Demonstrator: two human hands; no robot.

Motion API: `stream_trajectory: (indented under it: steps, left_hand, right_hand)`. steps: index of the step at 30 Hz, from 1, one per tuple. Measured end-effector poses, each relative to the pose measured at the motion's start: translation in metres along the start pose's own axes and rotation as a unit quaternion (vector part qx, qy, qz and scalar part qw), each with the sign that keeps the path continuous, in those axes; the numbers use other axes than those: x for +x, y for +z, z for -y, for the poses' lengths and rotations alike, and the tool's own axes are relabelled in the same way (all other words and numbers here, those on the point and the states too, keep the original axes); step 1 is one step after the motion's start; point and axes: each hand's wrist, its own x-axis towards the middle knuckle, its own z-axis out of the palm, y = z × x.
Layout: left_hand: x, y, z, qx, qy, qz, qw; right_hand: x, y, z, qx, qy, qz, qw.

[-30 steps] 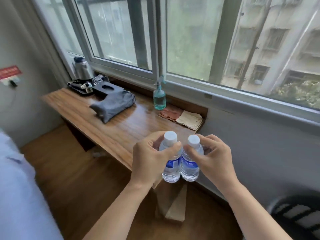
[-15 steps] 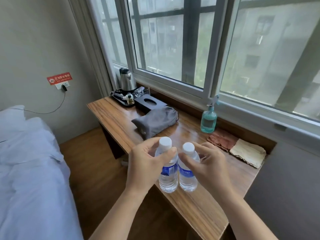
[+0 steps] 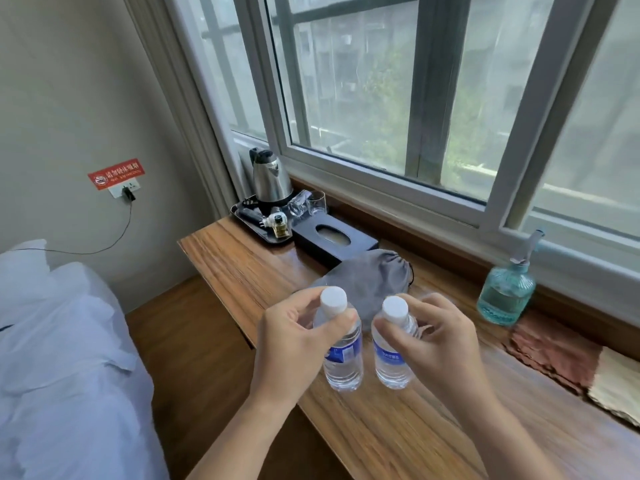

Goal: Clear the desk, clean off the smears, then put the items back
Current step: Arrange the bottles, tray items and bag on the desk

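Both bottles now over desk [image 3: 242, 268], center frame. Left hand [image 3: 294, 344] grips left bottle [image 3: 341, 355], right hand [image 3: 440, 341] pinches right bottle [image 3: 393, 358]. Set down upright, clear of pouch [image 3: 367, 275].

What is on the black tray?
On the black tray: a steel kettle, two glasses, a small amber bottle and dark items hard to identify. The kettle hides the tray's back.

head view, steeply down, near desk [image 3: 263, 268]
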Motion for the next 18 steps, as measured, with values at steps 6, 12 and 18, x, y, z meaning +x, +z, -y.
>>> stream_trajectory:
  steps: [6, 12, 18]
  left_hand:
    - [0.071, -0.008, 0.029, -0.022, 0.011, 0.058, 0.998]
    - [0.136, 0.016, 0.057, -0.046, 0.035, 0.222, 0.973]
    - [0.169, 0.063, 0.068, -0.086, 0.053, 0.378, 0.92]
  right_hand:
    - [0.036, 0.033, -0.007, -0.022, 0.035, -0.033, 0.999]
    - [0.041, 0.049, -0.013, -0.079, 0.104, -0.146, 0.981]
    - [0.025, 0.045, -0.012, -0.114, 0.193, -0.28, 0.934]
